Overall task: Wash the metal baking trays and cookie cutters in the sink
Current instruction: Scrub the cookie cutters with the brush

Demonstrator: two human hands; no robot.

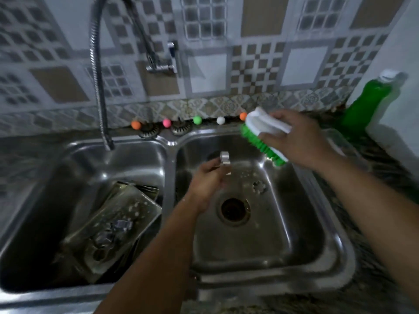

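Cookie cutter (225, 158) pinched at left hand (207, 181) fingertips.

Two bare forearms in view, no sleeves visible up to the frame edge. Left hand (207, 184) and right hand (297, 141): no gloves, no rings, no watch or wristband seen. Motion blur softens finger detail; nails not discernible.

Patterned tiles (260, 64) in grey, white and tan cover the far wall, with an ornate border strip (204, 107) low along it. Dark speckled counter (374, 279) runs near right. A white wall (401, 87) stands far right. Light is dim.
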